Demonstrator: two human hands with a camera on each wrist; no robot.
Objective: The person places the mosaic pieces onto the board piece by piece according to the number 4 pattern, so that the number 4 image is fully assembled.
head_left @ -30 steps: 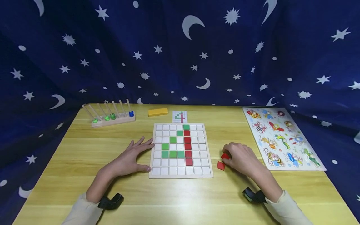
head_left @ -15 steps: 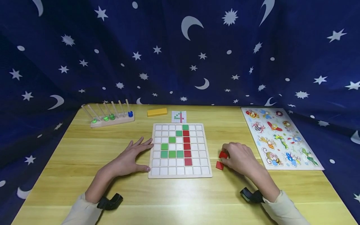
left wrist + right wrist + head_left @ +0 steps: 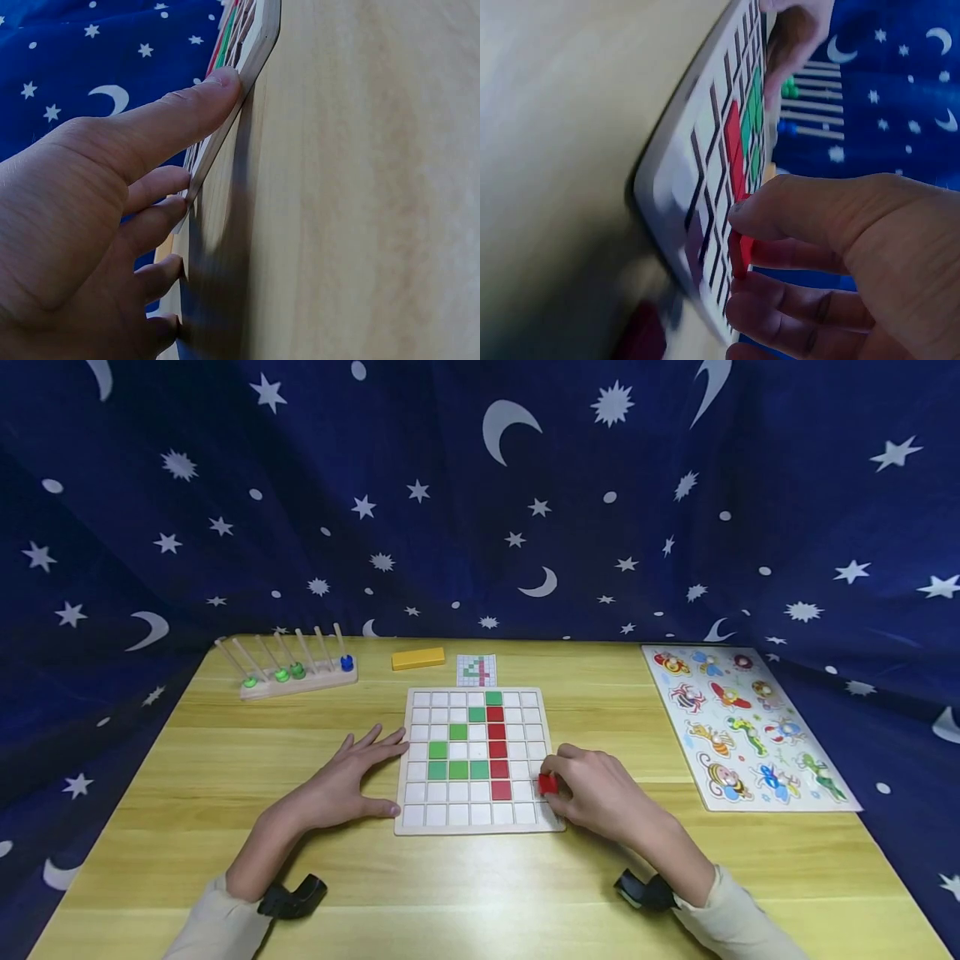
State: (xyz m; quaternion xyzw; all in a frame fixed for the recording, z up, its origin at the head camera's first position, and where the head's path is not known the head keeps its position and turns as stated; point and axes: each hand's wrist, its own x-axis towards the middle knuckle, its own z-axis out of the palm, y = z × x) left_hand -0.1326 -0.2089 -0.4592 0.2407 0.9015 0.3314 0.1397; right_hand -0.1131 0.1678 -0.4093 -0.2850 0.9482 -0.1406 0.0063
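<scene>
A white-celled grid board point(image 3: 457, 816) lies on the table with green tiles point(image 3: 458, 732) and a column of red tiles point(image 3: 497, 749) set in it. My right hand point(image 3: 600, 793) pinches a red square tile point(image 3: 547, 784) between thumb and fingers, over the board's right edge. The right wrist view shows this tile point(image 3: 740, 251) tilted, close over the cells. Another red tile point(image 3: 641, 334) is blurred on the table there; in the head view the right hand hides it. My left hand point(image 3: 341, 785) has its fingers spread, thumb and fingertips at the board's left edge.
A small pattern card point(image 3: 477, 671) lies behind the board, with a yellow block point(image 3: 417, 659) to its left. A pegged wooden stand point(image 3: 300, 682) with green and blue rings stands at the back left. An insect picture board point(image 3: 746, 727) lies at the right.
My right hand has lifted a red tile from the table and carried it left to the board's right edge. The left hand stays in place.
</scene>
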